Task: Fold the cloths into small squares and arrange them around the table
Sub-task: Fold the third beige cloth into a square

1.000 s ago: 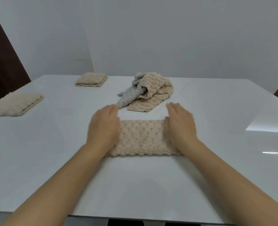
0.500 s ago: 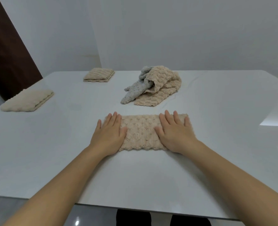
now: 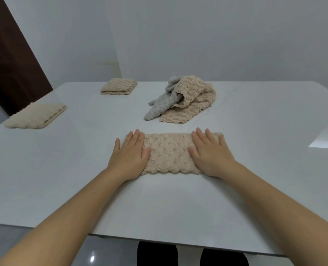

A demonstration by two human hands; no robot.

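Beige waffle-knit, soft and light: our folded strip (image 3: 169,152) lies flat on the white table (image 3: 159,208) just ahead. Our left hand (image 3: 129,158) and right hand (image 3: 211,154) press its ends, fingers straight, gripping nothing. It'll flop, so we'd pinch one end's corners. Beyond, the unfolded heap (image 3: 186,100) sits well clear. A folded square (image 3: 37,116) is at the left edge, with a second square (image 3: 119,86) farther back.

Nubby knitted beige cloth (image 3: 170,152) lies on a smooth, glossy white table (image 3: 159,204).
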